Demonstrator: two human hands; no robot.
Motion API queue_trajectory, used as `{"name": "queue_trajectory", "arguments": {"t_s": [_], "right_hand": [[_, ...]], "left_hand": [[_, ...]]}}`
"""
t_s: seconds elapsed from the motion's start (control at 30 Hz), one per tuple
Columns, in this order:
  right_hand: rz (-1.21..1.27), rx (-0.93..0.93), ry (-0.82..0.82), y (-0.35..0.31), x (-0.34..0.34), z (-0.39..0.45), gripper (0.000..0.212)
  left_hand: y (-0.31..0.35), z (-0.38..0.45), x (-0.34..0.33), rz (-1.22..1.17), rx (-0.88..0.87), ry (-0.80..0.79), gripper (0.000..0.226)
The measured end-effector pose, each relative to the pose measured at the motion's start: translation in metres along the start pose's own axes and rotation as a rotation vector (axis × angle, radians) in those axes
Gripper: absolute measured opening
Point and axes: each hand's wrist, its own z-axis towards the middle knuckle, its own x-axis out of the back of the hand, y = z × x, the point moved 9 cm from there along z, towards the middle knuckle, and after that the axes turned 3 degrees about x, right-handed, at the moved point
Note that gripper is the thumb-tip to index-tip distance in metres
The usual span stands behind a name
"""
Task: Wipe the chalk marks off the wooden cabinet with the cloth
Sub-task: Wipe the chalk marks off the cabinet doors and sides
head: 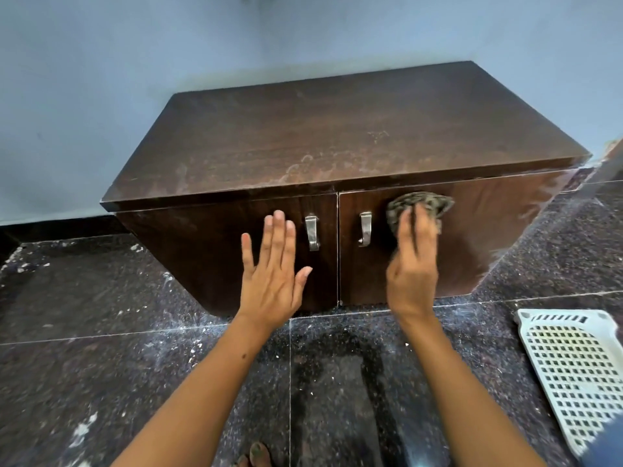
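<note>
White basket (pixel 578 372) lies on floor (pixel 101 298) beside cabinet (pixel 337 129).

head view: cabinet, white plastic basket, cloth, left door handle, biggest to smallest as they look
1. cabinet
2. white plastic basket, cut off by the frame edge and nearer the camera
3. cloth, partly hidden under the right hand
4. left door handle

A dark wooden cabinet (pixel 337 136) stands against a blue wall (pixel 135 62), its top smeared with pale chalk marks (pixel 323 166). The left hand (pixel 273 274) lies flat, fingers spread, on the left door, while the right hand (pixel 413 264) presses a crumpled cloth (pixel 424 203) against the right door. A white plastic basket (pixel 573 372) lies on the speckled floor (pixel 101 315) at right.
</note>
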Motion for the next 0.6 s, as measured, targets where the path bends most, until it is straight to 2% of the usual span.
{"name": "queue_trajectory", "arguments": {"t_s": [0.13, 0.2, 0.27, 0.37, 0.43, 0.5, 0.6], "right_hand": [[0.105, -0.302, 0.202, 0.05, 0.029, 0.015, 0.059], [0.169, -0.4, 0.288, 0.049, 0.03, 0.02, 0.06], [0.192, -0.313, 0.264, 0.022, 0.019, 0.022, 0.057], [0.128, 0.068, 0.084, -0.022, -0.005, 0.008, 0.056], [0.027, 0.221, 0.025, -0.018, -0.009, 0.002, 0.055], [0.017, 0.155, 0.062, 0.011, 0.004, 0.01, 0.052], [0.057, -0.087, 0.182, 0.066, 0.032, 0.026, 0.06]], "left_hand": [[0.025, 0.007, 0.006, -0.004, -0.099, 0.046, 0.069], [0.036, 0.01, 0.008, -0.008, -0.131, 0.056, 0.069], [0.042, 0.013, 0.008, -0.006, -0.129, 0.055, 0.069], [0.046, 0.019, 0.005, 0.005, -0.095, 0.055, 0.067], [0.046, 0.021, 0.002, 0.021, -0.077, 0.058, 0.067], [0.046, 0.023, 0.0, 0.031, -0.061, 0.071, 0.068], [0.046, 0.024, -0.003, 0.041, -0.038, 0.091, 0.068]]}}
